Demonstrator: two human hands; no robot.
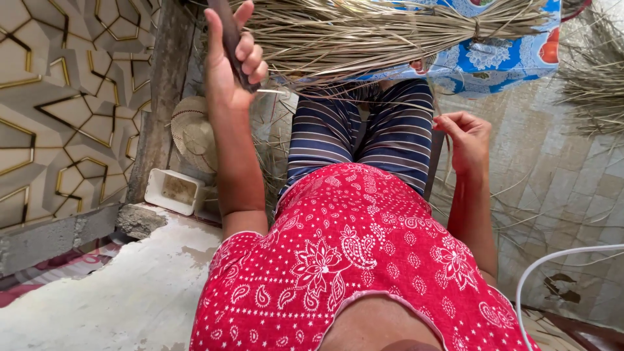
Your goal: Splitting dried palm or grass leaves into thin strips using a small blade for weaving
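My left hand (231, 62) is raised at the upper left, closed around a dark knife handle (229, 39); a thin pale point sticks out to the right of the fist. My right hand (467, 136) hangs lower at the right, fingers pinched on thin dry straw strands (443, 140) that trail down beside my knee. A big bundle of dry straw (390, 32), tied near its right end, lies across a blue patterned cloth (500, 55) beyond my knees. I sit in a red patterned top and striped trousers (364, 133).
A wall with gold geometric lines (65, 110) stands at the left. A woven straw hat (192, 133) and a white rectangular tray (172, 190) lie on the floor by it. More loose straw (595, 84) lies at the right. A white cable (559, 260) curves at the lower right.
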